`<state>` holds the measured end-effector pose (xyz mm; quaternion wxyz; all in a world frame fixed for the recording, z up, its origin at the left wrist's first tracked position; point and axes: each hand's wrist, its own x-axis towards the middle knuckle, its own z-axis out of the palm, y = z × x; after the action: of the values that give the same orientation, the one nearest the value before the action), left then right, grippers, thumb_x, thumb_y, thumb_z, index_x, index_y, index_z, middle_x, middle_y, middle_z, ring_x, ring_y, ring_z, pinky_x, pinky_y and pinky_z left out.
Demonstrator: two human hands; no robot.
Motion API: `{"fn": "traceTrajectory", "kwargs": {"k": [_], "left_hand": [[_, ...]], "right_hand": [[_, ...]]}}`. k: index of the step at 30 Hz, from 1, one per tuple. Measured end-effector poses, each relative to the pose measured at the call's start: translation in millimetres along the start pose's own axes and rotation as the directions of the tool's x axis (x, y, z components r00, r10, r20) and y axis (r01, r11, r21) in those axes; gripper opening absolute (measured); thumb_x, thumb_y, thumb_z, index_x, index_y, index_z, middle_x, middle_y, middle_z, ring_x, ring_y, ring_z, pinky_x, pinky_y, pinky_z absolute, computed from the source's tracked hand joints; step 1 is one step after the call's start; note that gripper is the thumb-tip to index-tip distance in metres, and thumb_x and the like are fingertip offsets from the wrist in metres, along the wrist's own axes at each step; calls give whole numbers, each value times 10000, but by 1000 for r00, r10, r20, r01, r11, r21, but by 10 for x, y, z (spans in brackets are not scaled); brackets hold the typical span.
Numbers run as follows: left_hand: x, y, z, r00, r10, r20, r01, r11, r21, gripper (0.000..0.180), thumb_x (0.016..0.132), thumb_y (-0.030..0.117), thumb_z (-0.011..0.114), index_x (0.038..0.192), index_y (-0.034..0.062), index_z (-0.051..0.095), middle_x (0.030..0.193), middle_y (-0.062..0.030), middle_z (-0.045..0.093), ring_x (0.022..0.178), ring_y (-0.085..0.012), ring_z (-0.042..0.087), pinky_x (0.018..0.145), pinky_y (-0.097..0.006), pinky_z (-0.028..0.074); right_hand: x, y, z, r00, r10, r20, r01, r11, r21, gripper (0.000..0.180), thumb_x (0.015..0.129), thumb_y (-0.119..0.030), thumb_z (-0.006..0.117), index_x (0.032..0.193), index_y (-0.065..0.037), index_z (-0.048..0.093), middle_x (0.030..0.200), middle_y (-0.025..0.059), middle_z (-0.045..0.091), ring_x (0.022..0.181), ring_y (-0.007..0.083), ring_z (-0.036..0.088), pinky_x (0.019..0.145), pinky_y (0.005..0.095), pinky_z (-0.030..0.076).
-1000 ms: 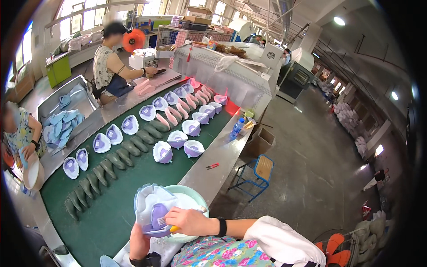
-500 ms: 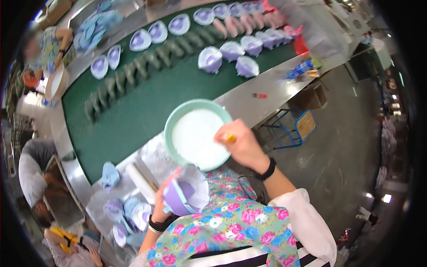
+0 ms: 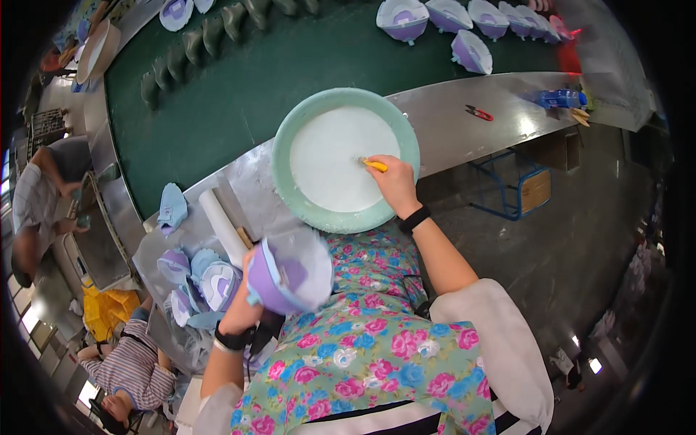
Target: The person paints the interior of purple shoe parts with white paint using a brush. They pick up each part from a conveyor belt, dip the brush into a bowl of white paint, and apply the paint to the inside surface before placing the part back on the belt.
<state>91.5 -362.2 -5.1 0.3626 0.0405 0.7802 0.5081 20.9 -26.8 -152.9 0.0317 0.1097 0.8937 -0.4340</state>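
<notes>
Head view: right fingers (image 3: 390, 176) pinch a yellow-handled tool (image 3: 375, 166), bowl (image 3: 283, 163) beneath them, seemingly for easy reach; left fingers (image 3: 249, 262) clamp a purple upper (image 3: 270, 288).

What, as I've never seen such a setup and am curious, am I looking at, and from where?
No robot here: these are a person's bare hands. The view comes from a wide fisheye camera on their head, looking down, so straight edges bend. The left hand holds a purple piece, seemingly a shoe upper. The right hand holds a yellow tool over a green bowl with something white inside. Beyond, on the green surface, are similar pieces and dark forms; red snips lie on its metal edge.
</notes>
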Motion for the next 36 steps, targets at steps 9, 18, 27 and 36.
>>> {"fn": "traceTrajectory", "kwargs": {"k": [9, 18, 27, 36], "left_hand": [[905, -45, 277, 994, -99, -37, 24, 554, -832, 495, 969, 200, 499, 1419, 84, 328, 1309, -61, 492, 1216, -192, 481, 1027, -363, 393], [1139, 96, 341, 996, 65, -57, -85, 626, -776, 490, 950, 151, 509, 1411, 81, 358, 1348, -86, 475, 1225, -217, 487, 1038, -395, 403], [1279, 3, 182, 957, 158, -244, -282, 705, -651, 473, 940, 103, 505, 1397, 91, 382, 1321, -63, 504, 1227, -218, 485, 1014, -384, 433], [1345, 167, 100, 994, -111, 25, 58, 300, -952, 211, 911, 130, 487, 1079, 19, 550, 930, -91, 618, 803, -193, 603, 657, -329, 510]], "right_hand": [[-92, -1098, -813, 990, -36, 135, -38, 863, 504, 208, 767, -61, 736, 969, -22, 704, 908, 96, 701, 839, 164, 665, 734, 254, 506], [-103, -936, -967, 987, 147, -65, -105, 895, 433, 140, 797, -124, 725, 845, 4, 694, 661, 47, 660, 614, 93, 626, 582, 225, 495], [-527, -1552, -1200, 957, 273, 101, -280, 769, 575, 163, 789, -140, 734, 747, 3, 668, 583, 30, 616, 544, 46, 567, 505, 217, 451], [-217, -1097, -1268, 976, 78, -203, -26, 968, 248, 141, 771, -102, 735, 823, 14, 673, 690, 87, 661, 630, 101, 623, 589, 239, 493]]}}
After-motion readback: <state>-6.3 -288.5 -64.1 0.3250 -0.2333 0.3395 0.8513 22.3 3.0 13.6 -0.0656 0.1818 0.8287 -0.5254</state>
